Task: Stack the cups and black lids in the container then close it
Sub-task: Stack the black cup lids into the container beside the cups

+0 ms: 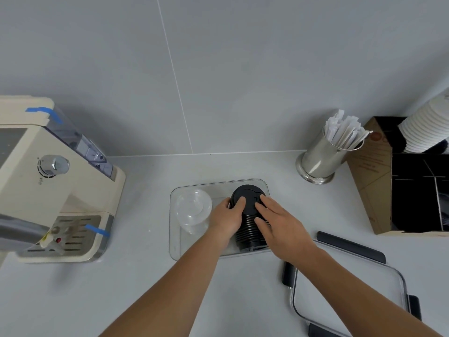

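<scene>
My two forearms reach forward over the counter and meet at the stack of black lids [247, 222], which stands inside the clear container [220, 184] just ahead of me. My left hand [227, 218] curls round the stack's left side, thumb and fingers gripping its upper rim. My right hand [279, 224] lies on the right side with fingers nearly straight, pressing against the top lid rather than wrapping it. I judge I am settling the lids into place, so the stacking step is close to done. Just left of my left hand, the clear cups [193, 210] already sit in the container. Next I would let go and reach for the container's lid [347, 285], which lies right of my right wrist, and clip it on squarely
</scene>
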A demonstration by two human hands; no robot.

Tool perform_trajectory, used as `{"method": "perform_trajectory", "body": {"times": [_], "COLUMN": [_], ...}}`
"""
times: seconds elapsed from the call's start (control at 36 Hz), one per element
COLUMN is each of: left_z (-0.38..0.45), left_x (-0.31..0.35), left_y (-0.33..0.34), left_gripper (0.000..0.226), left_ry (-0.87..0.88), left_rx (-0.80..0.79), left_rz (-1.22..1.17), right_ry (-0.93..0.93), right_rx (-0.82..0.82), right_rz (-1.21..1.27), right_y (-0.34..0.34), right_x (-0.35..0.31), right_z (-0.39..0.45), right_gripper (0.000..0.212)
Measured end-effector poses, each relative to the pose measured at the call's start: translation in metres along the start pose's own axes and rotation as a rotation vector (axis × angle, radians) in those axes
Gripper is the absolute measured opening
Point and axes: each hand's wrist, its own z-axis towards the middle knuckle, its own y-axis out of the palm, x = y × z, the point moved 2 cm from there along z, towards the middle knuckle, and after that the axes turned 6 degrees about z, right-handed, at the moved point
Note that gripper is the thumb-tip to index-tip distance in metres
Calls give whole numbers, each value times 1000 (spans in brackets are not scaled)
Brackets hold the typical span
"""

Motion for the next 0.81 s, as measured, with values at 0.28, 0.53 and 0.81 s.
{"method": "perform_trajectory", "body": {"times": [0.28, 0.53, 0.81], "left_z": [-19, -22, -33], "left_x": [-21, -20, -17], "left_y": [-12, -9, -16], "left_gripper": [40, 17, 13], "left_ry": [-52, -32, 7], "left_rx": [-106, -175, -135], "left_rz": [156, 157, 196], "right_ry": [-26, 5, -6], "right_rx": [-169, -88, -91], "right_rz": [15, 18, -10], "right_y": [-13, -6, -9], "right_x": [10, 5, -5], "right_z": [-13, -20, -21], "right_gripper": [63, 58, 56]}}
